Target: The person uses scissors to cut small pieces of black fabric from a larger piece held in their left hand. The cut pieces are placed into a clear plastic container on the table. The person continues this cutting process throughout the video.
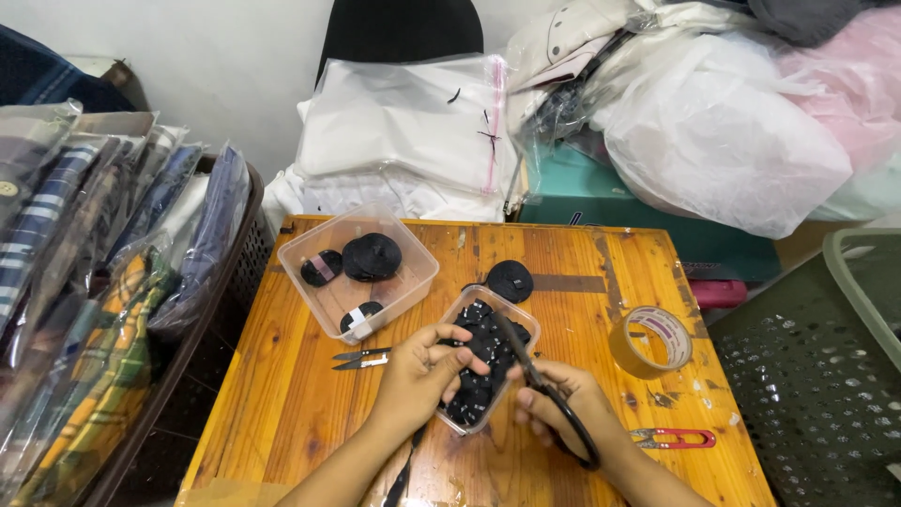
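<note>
Scissors with black loop handles are gripped closed-fisted by the right hand over a small clear plastic tub of cut black pieces at the near middle of the wooden table, where a thin black strip is pinched by the left hand.

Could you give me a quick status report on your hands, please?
Right hand grips black scissors. Left hand pinches black strap over small tub. Nothing obstructing.
</note>
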